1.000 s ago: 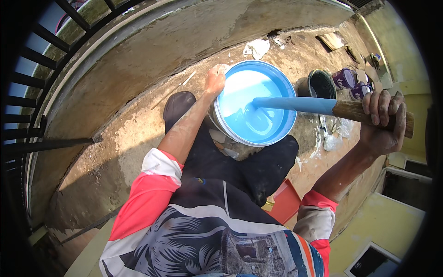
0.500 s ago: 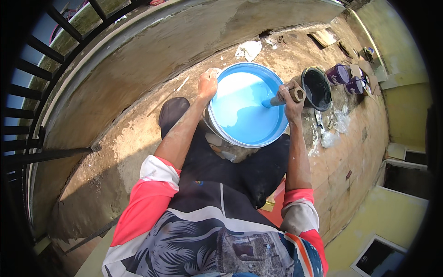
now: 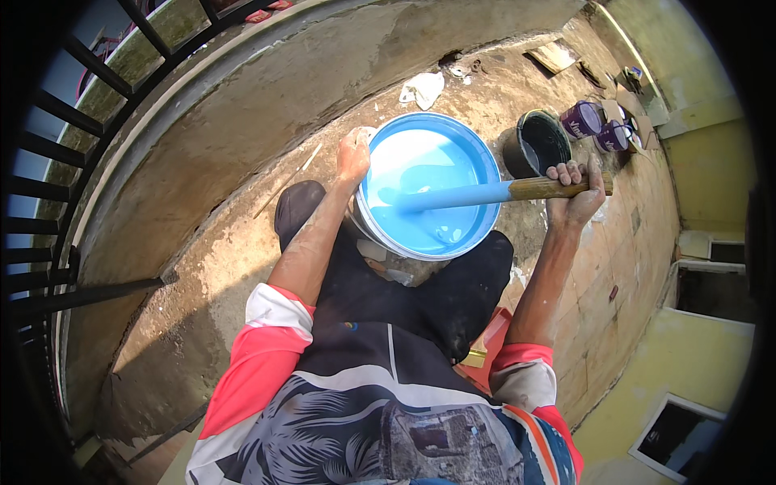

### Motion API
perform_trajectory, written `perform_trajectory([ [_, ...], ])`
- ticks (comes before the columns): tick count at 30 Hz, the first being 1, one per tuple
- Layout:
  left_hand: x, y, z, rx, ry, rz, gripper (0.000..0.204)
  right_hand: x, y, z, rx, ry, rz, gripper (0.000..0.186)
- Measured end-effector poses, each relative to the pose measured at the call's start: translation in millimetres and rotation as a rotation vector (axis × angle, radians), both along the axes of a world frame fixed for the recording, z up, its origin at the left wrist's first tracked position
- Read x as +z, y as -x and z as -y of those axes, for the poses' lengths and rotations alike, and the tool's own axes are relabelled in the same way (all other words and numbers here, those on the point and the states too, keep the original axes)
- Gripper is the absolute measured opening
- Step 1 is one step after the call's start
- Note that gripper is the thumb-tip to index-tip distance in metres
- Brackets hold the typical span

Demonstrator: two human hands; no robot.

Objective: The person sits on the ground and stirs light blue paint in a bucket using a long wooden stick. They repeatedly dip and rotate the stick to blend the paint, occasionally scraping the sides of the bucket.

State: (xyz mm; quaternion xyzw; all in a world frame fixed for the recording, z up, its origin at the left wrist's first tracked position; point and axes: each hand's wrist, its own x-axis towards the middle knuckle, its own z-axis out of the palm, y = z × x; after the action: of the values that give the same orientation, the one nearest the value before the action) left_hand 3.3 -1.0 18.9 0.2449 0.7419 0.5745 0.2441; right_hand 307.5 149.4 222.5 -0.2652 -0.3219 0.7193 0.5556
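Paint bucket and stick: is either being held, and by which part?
The right hand grips the stick near its bare wooden end; the left hand holds the paint bucket by its rim's left side.

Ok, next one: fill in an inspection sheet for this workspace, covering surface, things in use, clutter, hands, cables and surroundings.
Surface: stained ground, partly sunlit, partly shaded.
Things in use: bucket holding blue liquid; wooden stick, blue-coated toward its dipped end.
Clutter: dark bucket, purple containers, crumpled white item, thin rod.
Hands: left hand grips the blue liquid's bucket at its rim; right hand grips the stick's bare end.
Cables: nothing seen.
Surroundings: low wall, black railings, yellow wall.
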Motion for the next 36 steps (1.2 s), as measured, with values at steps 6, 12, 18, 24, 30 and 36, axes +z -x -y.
perform_trajectory([
  [6, -16.0, 4.0, 0.9, 0.024, -0.066, -0.078, 0.034, 72.0, -7.9, 8.7, 0.020, -0.273, -0.086, 0.031],
  [12, 1.2, -2.2, 2.8, 0.007, -0.045, 0.011, 0.033, 29.2, 24.8, 4.2, -0.055, -0.424, 0.000, 0.020],
  [18, -5.3, 1.8, 2.6, 0.007, -0.074, -0.073, 0.033, -83.9, 69.3, -5.2, 0.087, -0.390, 0.034, 0.016],
  [24, 8.9, -4.9, 4.5, 0.010, -0.032, -0.002, 0.034, -156.4, 96.0, 16.7, 0.175, -0.095, 0.126, 0.019],
  [30, -4.2, 1.5, 0.3, 0.021, -0.036, -0.086, 0.033, -63.8, 95.1, 32.8, 0.472, -0.134, 0.337, 0.019],
  [36, 0.4, -2.5, 4.6, 0.058, -0.031, -0.076, 0.033, 90.0, 45.9, 42.2, 0.437, -0.442, 0.145, 0.013],
])
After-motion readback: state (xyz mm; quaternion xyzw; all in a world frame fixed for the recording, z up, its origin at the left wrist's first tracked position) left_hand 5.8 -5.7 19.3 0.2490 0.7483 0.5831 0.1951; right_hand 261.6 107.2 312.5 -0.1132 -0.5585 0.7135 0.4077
